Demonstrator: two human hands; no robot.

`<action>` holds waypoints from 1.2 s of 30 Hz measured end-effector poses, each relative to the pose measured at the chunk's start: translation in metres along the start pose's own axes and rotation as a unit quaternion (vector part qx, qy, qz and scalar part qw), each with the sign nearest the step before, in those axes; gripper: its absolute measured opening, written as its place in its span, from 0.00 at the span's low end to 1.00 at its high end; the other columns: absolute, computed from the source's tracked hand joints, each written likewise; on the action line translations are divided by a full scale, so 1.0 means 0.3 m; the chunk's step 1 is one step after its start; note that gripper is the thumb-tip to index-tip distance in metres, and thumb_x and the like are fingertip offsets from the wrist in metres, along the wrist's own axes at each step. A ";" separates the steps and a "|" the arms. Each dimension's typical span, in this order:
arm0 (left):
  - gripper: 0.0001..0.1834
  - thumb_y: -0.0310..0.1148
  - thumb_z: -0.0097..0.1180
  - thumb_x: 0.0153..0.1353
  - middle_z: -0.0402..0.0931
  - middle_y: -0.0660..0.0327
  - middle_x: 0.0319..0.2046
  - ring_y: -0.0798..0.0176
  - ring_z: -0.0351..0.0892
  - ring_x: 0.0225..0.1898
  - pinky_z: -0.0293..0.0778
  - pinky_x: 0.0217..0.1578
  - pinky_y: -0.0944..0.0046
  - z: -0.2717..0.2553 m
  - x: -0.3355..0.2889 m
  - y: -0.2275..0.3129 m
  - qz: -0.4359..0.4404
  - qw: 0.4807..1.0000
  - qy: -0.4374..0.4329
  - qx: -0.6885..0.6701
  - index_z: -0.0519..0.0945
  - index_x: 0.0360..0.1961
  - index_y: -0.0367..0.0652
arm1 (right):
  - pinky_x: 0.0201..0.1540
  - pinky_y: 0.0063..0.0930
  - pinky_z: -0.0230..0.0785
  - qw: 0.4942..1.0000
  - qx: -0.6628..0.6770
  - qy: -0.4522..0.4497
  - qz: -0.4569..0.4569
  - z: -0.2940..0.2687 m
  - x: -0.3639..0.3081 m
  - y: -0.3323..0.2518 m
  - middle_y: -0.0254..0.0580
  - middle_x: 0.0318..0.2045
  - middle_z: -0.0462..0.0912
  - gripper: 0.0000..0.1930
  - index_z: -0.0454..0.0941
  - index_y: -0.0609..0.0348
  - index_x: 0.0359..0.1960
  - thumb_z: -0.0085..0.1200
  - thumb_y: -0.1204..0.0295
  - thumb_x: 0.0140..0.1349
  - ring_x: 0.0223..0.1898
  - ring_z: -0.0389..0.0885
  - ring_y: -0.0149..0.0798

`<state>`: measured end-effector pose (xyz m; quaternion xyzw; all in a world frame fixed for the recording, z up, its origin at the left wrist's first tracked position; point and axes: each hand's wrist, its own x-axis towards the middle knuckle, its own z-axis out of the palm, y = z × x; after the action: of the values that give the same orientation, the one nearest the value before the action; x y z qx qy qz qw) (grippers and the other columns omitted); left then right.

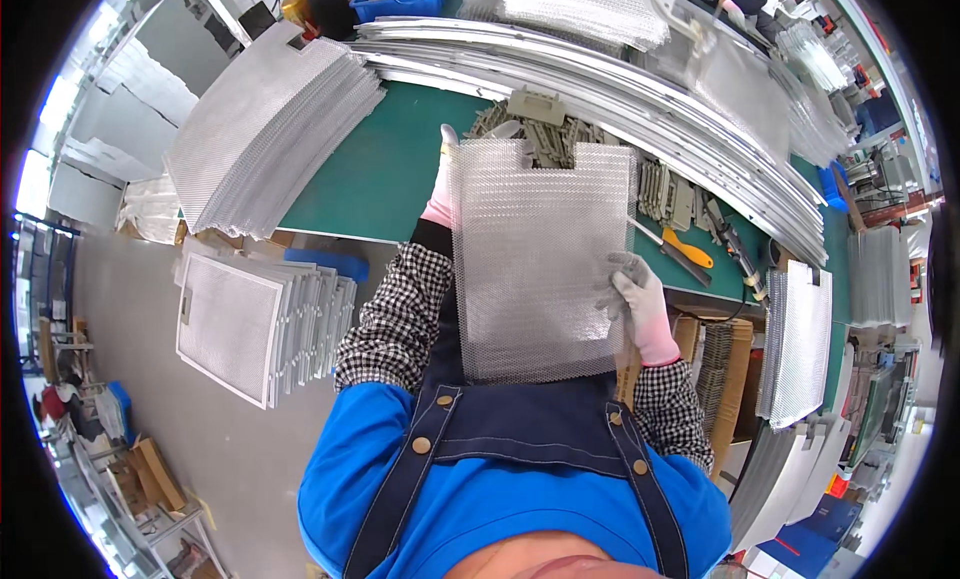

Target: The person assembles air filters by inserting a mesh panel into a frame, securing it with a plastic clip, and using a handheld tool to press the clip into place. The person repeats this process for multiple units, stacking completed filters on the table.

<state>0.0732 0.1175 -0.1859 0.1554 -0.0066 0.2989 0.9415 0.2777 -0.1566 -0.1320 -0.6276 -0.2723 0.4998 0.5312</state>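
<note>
Head view: left hand (442, 182) and right hand (643, 297) grip a notched metal mesh panel (540, 269) by its sides; right of the grip lies a yellow-handled tool (688, 249).

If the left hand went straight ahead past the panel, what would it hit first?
Probably the pile of grey-green clips near the left hand; its height is unclear, so it might pass left of or over them to the silver rails.

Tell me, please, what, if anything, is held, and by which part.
A notched mesh panel: left hand at its upper left corner, right hand at its lower right edge.
</note>
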 end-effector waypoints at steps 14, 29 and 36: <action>0.53 0.73 0.50 0.62 0.76 0.43 0.59 0.48 0.79 0.57 0.76 0.59 0.48 0.061 -0.017 -0.007 0.038 0.989 0.073 0.119 0.66 0.70 0.34 | 0.54 0.26 0.74 1.000 -0.010 0.009 -0.019 -0.036 0.068 0.038 0.44 0.49 0.83 0.19 0.72 0.70 0.60 0.52 0.77 0.70 0.48 0.82 0.32; 0.50 0.70 0.47 0.66 0.72 0.51 0.61 0.54 0.74 0.58 0.73 0.59 0.52 0.012 0.014 0.003 0.051 0.982 0.007 0.179 0.63 0.72 0.36 | 0.59 0.42 0.72 0.789 -0.403 0.417 -0.202 -0.933 0.551 -0.666 0.54 0.54 0.83 0.29 0.72 0.60 0.62 0.58 0.54 0.67 0.56 0.82 0.52; 0.53 0.71 0.55 0.61 0.70 0.52 0.61 0.54 0.73 0.55 0.75 0.53 0.54 0.023 0.022 -0.006 0.082 0.972 0.056 0.214 0.61 0.71 0.35 | 0.67 0.68 0.53 0.681 -0.555 0.477 0.031 -0.939 0.751 -0.623 0.58 0.59 0.80 0.35 0.67 0.57 0.67 0.52 0.46 0.66 0.63 0.76 0.59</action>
<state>0.0802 0.1178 -0.1792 0.3348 0.0977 0.3780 0.8576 0.6507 -0.0174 -0.0509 -0.9689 -0.1898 -0.0938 0.1278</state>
